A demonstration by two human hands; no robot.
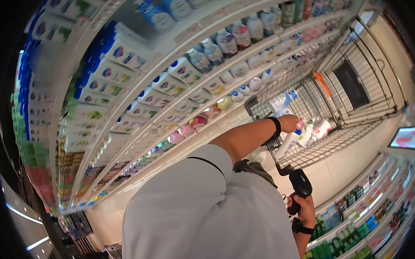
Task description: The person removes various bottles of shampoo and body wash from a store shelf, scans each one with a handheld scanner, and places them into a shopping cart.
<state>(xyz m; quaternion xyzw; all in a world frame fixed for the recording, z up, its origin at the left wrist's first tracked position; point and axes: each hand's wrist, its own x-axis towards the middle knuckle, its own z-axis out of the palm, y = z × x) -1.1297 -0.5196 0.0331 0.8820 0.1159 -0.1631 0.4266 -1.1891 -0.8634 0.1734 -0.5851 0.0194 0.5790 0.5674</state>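
Note:
My left hand (289,124) reaches over the near end of the shopping cart (308,154), a black band on its wrist. Its fingers look curled, and what they hold is hard to make out; a small pinkish patch shows beside them. In the basket around it lie a white bottle with a blue cap (282,101), a white bottle with green markings (305,134) and a white bottle with red markings (321,130). My right hand (303,208), also banded at the wrist, wraps around the black cart handle (300,182).
Shelves (174,33) packed with body wash bottles (127,56) run along my left. On the right, a lower shelf (351,219) holds green bottles, with a lit screen (405,137) above it. Pale floor tiles (335,174) lie beside the cart.

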